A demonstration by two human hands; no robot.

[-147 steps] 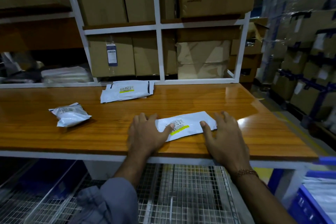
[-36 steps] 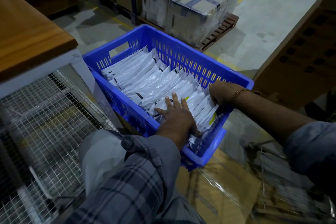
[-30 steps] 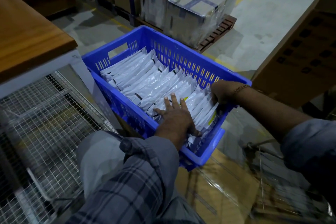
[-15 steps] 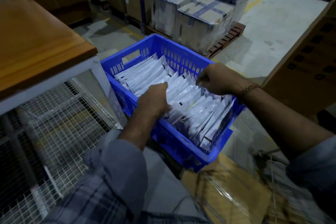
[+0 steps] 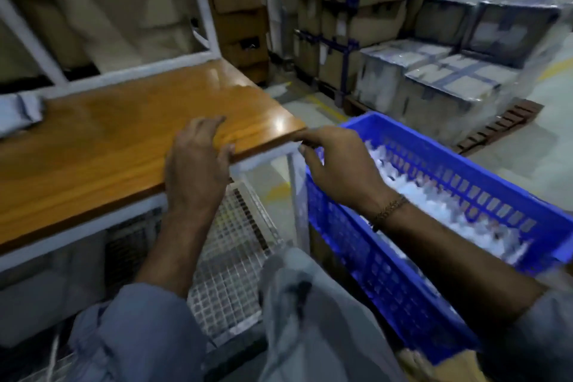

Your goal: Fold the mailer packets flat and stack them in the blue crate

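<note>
The blue crate [image 5: 440,298] stands on the floor at the right, filled with a row of white mailer packets [image 5: 434,201] standing on edge. My left hand [image 5: 195,164] is over the front right edge of the wooden table [image 5: 108,146], fingers loosely bent, holding nothing. My right hand [image 5: 335,164] hovers by the table's corner above the crate's near end, empty, fingers relaxed. One white mailer packet [image 5: 18,112] lies on the table at the far left edge of the view. The frame is motion-blurred.
A white shelf frame [image 5: 198,3] with cardboard boxes rises behind the table. Wrapped cartons on a pallet [image 5: 449,80] stand beyond the crate. A wire mesh panel [image 5: 229,245] runs under the table. My knee in grey cloth [image 5: 310,319] is between table and crate.
Both hands have left the packets in the crate and risen to the table's corner. The view has swung left from the crate toward the table.
</note>
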